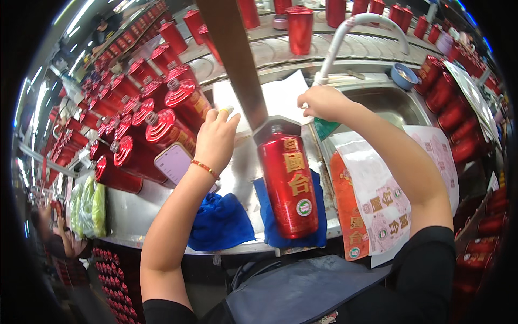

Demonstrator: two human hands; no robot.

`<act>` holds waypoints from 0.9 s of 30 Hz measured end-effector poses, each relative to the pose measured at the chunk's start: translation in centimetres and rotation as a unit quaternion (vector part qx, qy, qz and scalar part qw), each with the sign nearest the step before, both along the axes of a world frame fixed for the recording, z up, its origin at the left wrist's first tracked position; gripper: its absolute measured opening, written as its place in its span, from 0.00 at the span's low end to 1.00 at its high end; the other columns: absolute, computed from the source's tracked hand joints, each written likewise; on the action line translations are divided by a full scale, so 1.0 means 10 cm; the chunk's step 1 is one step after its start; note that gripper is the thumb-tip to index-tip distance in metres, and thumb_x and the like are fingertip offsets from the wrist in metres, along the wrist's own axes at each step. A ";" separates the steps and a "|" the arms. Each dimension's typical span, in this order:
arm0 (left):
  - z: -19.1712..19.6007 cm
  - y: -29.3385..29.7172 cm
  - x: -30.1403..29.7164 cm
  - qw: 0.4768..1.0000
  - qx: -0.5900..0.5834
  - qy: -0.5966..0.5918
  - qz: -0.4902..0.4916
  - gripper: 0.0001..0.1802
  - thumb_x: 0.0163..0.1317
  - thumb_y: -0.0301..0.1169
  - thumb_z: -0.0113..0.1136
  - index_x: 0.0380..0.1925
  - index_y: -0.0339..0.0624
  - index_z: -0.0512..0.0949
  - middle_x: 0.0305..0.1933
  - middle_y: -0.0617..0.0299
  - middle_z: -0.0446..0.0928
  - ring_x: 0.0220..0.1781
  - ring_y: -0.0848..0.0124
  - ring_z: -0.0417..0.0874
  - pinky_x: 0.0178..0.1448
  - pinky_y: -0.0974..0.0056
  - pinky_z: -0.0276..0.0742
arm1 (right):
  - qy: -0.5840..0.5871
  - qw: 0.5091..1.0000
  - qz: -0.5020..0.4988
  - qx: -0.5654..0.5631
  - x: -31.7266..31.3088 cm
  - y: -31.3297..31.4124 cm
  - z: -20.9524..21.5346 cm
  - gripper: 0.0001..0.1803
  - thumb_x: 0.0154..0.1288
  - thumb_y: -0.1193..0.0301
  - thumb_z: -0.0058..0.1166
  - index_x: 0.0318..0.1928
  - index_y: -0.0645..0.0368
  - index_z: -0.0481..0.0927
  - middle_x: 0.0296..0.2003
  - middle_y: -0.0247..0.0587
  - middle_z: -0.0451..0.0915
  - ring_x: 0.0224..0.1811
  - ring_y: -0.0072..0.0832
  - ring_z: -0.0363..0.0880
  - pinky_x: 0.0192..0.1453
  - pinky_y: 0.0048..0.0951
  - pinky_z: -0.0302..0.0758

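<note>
A glossy red bottle [288, 189] with gold characters and a round green-and-white mark lies in front of me on a blue cloth [322, 216]. My left hand [217, 137] is raised beyond it on the left, fingers apart, with something white and yellow at a fingertip. My right hand [326, 102] is at the far right with curled fingers pinched together. A small white bit shows at those fingertips; what it is stays unclear. White sheets [287, 93] lie between my hands, partly behind a brown post [237, 59]. Below my right hand is something green [325, 128].
Many red bottles [168, 129] crowd the left, near a phone [174, 163] and a crumpled blue cloth [221, 222]. To the right are printed decal sheets [386, 210], a sink [383, 105], a white curved faucet [367, 19] and a blue bowl [404, 75]. A conveyor [264, 48] runs behind.
</note>
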State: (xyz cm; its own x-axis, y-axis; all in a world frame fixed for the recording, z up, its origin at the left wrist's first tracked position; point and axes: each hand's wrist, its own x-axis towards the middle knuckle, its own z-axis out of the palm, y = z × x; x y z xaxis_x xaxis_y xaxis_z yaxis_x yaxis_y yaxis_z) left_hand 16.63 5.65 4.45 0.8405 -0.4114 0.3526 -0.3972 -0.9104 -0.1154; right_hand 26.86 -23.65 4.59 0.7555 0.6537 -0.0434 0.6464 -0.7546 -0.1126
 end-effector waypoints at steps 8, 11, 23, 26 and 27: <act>0.04 -0.01 0.08 0.993 -0.030 0.080 0.078 0.27 0.53 0.31 0.73 0.54 0.37 0.79 0.57 0.51 0.77 0.57 0.53 0.79 0.61 0.56 0.78 | 0.114 0.983 0.087 0.112 0.56 0.51 0.11 0.19 0.54 0.65 0.72 0.46 0.57 0.86 0.28 0.42 0.84 0.32 0.36 0.84 0.41 0.37 0.78; 0.00 -0.05 0.10 0.993 -0.024 0.088 0.081 0.22 0.53 0.31 0.73 0.47 0.37 0.79 0.52 0.52 0.78 0.51 0.54 0.81 0.56 0.56 0.80 | 0.150 0.984 0.087 0.046 0.73 0.78 0.13 0.29 0.49 0.63 0.75 0.53 0.58 0.85 0.38 0.48 0.87 0.43 0.39 0.86 0.47 0.38 0.80; -0.09 0.01 0.11 0.977 -0.195 0.016 0.080 0.09 0.64 0.31 0.64 0.39 0.37 0.78 0.40 0.48 0.79 0.39 0.48 0.83 0.44 0.52 0.81 | 0.522 0.765 0.009 0.377 1.07 1.15 -0.37 0.18 0.63 0.61 0.72 0.44 0.61 0.87 0.32 0.34 0.85 0.30 0.16 0.80 0.33 0.21 0.77; -0.11 0.03 0.08 0.974 -0.213 0.005 0.080 0.10 0.64 0.30 0.64 0.41 0.37 0.78 0.39 0.49 0.80 0.38 0.49 0.84 0.43 0.52 0.81 | 0.536 0.744 0.004 0.398 0.88 1.19 -0.22 0.16 0.63 0.64 0.72 0.45 0.62 0.86 0.32 0.33 0.86 0.32 0.17 0.81 0.36 0.21 0.79; -0.13 0.04 0.07 0.973 -0.217 0.004 0.082 0.10 0.64 0.30 0.65 0.41 0.37 0.78 0.39 0.48 0.80 0.38 0.49 0.84 0.43 0.52 0.81 | 0.546 0.733 -0.001 0.405 0.79 1.22 -0.14 0.16 0.62 0.65 0.73 0.45 0.63 0.86 0.32 0.33 0.86 0.32 0.17 0.82 0.37 0.21 0.79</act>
State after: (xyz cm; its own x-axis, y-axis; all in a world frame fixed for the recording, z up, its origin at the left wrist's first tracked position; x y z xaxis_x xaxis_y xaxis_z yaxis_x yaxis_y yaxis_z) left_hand 17.31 6.03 3.16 0.8860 -0.0861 0.4556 -0.2419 -0.9241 0.2958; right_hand 34.75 -11.49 3.19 0.5599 0.7982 -0.2224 -0.1650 -0.1556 -0.9739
